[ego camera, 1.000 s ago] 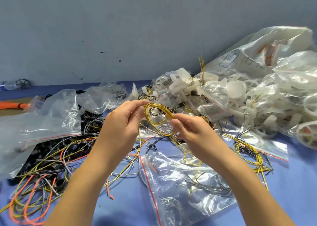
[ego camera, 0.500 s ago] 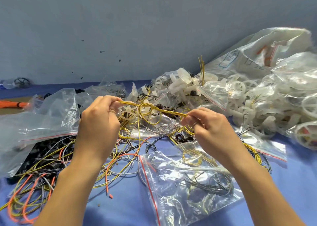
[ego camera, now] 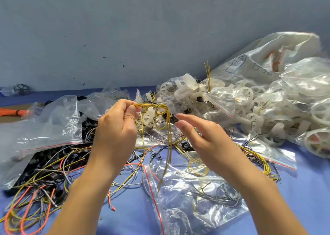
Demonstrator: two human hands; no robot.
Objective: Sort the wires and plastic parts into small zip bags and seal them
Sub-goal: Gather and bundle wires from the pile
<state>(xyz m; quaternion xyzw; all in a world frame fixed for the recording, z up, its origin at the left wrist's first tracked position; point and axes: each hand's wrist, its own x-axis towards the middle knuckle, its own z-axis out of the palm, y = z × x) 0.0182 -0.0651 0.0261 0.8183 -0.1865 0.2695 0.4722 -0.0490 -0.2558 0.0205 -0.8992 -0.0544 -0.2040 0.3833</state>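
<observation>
- Most of this job looks undone to me: a big tangle of loose wires [ego camera: 44,172] lies on the table [ego camera: 312,190] at left, with yellow, orange and grey all mixed up.
- Some of it is done: the bag heap [ego camera: 294,100] at right is stuffed with white wheels. I can't tell if every zip there is closed.
- The left hand [ego camera: 116,133] pinches one end of a yellow wire [ego camera: 161,109] bundle, thumb against curled fingers. The bundle is looped into a knot and held up over the mess, and its tails hang down toward the front bag [ego camera: 196,190].
- The right hand [ego camera: 205,140] has its fingers straight and spread and holds nothing. It hovers just beside the knot and isn't touching it as far as I can see.
- The front bag lies flat near the person with a few grey and yellow coils inside. I can't make out whether it's sealed.
- Loose plastic parts [ego camera: 187,91] sit piled behind the hands, unbagged.
- A clear bag [ego camera: 50,127] lies on the tangle at left, and it looks empty.
- My guess is this bundle goes into the front bag next, and there are loads more wires to go after that.
</observation>
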